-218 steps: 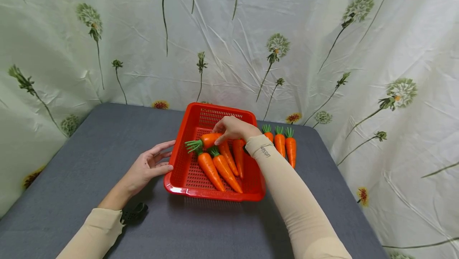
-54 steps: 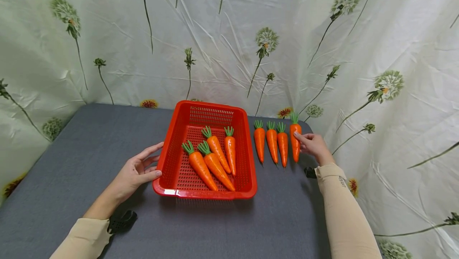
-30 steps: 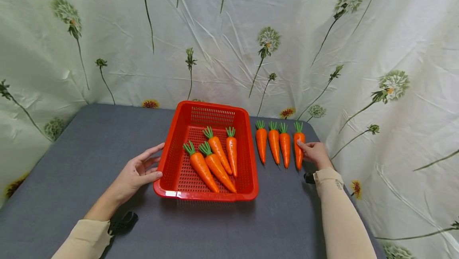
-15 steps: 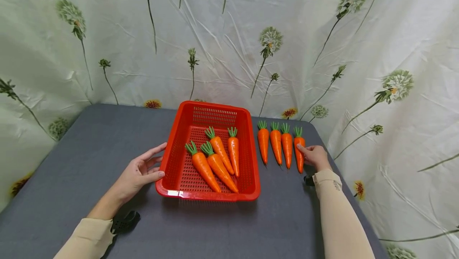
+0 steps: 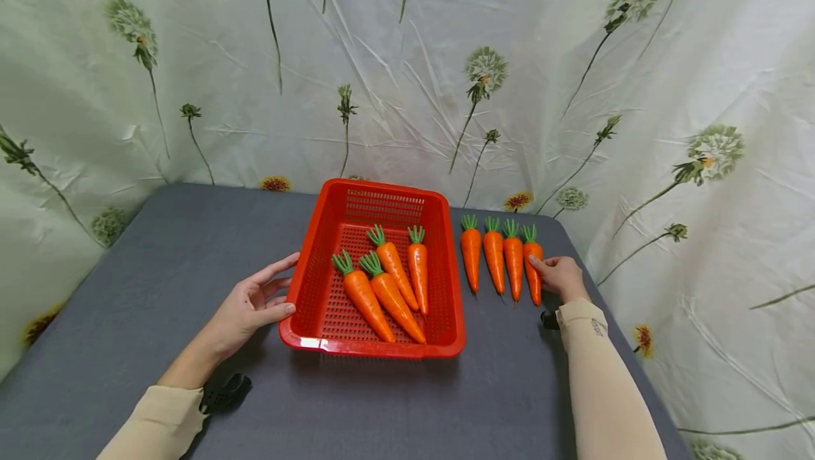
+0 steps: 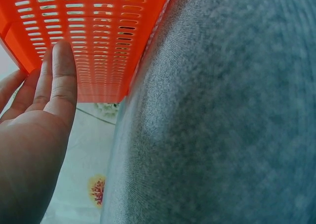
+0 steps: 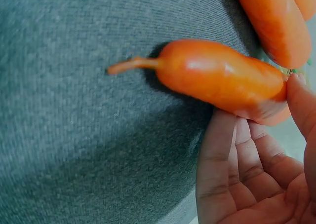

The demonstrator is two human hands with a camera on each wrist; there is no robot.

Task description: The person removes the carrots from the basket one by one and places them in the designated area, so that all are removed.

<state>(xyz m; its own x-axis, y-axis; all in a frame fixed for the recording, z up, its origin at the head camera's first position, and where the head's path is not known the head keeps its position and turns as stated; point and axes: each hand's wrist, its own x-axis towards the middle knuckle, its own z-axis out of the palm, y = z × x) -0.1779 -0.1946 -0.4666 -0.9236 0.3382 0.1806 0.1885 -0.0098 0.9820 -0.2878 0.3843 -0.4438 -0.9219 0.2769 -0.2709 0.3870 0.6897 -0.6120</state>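
Note:
My right hand (image 5: 560, 278) pinches an orange carrot (image 5: 533, 277) with a green top, thumb on its upper side and fingers along its right side. This carrot lies at the right end of a row on the table; in the right wrist view its thin root tip (image 7: 131, 64) points away from the hand. Three other carrots (image 5: 513, 260) lie side by side just left of it, tops toward the back. My left hand (image 5: 251, 308) touches the left side of a red plastic basket (image 5: 376, 349) with extended fingers (image 6: 63, 71). Inside the basket lie several more carrots (image 5: 366, 304).
A grey cloth-covered table (image 5: 382, 410) carries everything. Behind it and on the right hangs a pale curtain (image 5: 407, 92) printed with dandelions. A dark wrist device (image 5: 226, 393) sits under the left wrist.
My right hand has carried a carrot from the basket to the right end of the row, then drawn it slightly toward me and closer to its neighbours. The left hand stays at the basket.

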